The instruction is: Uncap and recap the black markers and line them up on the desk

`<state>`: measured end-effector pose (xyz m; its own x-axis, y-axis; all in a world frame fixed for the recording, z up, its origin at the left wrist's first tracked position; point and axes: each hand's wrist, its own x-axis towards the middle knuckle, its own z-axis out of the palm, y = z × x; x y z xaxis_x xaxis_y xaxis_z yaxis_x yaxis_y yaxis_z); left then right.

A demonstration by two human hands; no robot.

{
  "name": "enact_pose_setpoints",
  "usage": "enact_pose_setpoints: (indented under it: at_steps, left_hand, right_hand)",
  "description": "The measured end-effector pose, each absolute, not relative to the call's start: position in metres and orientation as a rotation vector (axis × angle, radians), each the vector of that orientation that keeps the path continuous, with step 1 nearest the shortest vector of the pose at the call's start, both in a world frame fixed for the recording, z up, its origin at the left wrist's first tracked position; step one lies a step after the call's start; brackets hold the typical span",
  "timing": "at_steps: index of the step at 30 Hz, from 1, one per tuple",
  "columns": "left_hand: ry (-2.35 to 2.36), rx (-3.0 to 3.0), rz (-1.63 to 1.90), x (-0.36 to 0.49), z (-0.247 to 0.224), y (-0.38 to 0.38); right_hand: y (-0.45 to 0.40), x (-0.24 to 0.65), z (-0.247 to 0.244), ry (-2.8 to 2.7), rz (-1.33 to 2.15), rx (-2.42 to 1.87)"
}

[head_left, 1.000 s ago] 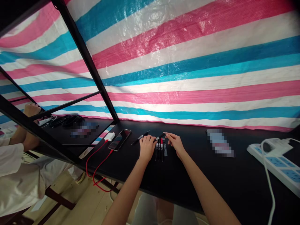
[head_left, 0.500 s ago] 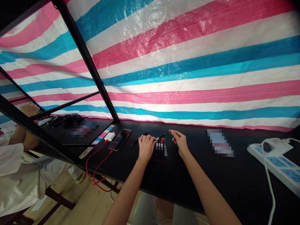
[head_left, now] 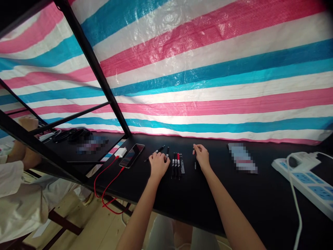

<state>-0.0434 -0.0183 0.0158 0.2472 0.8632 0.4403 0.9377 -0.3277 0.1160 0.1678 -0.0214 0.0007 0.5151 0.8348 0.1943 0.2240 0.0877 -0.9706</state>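
My left hand (head_left: 159, 166) is closed around a black pen (head_left: 168, 151), whose end sticks up past the thumb. Just beyond the knuckles a second black pen (head_left: 159, 149) lies slanted on the black desk (head_left: 192, 198). To the right of this hand is a neat row of several black pens (head_left: 176, 166), one with a red part. Thin clear refills (head_left: 182, 164) lie along the row's right side. My right hand (head_left: 202, 156) pinches a thin, refill-like stick (head_left: 195, 165) that points down toward the desk. Its upper part is hidden by the fingers.
A phone (head_left: 132, 155) and white charger (head_left: 120, 152) with red cables (head_left: 107, 180) lie on the left. A blurred packet (head_left: 242, 158) and white power strip (head_left: 309, 180) are on the right. Beyond the black frame (head_left: 96, 62) sits another person (head_left: 23, 194).
My hands have moved apart. The pen spanning them has left that position; the left hand now holds a pen upright-looking, and the right hand holds a thin stick pointing down.
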Motion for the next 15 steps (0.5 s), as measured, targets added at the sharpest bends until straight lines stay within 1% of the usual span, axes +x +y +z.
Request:
enact_pose_setpoints:
  at_steps: [4, 7, 10, 15]
  left_hand:
    - [-1.729, -2.428, -0.578, -0.043, 0.011, -0.017]
    - [-1.713, -2.490, -0.536, -0.043, 0.011, -0.018]
    - [-1.708, -2.528, -0.496, -0.043, 0.013, -0.019]
    - [-1.696, -2.577, -0.479, -0.043, 0.015, -0.020]
  right_hand:
    - [-0.018, 0.163, -0.005, -1.190, 0.789, -1.460]
    - [-0.019, 0.159, -0.007, -1.215, 0.892, -1.460]
    - [-0.021, 0.156, -0.006, -1.264, 0.865, -1.498]
    - [-0.023, 0.152, -0.006, -1.417, 0.702, -1.589]
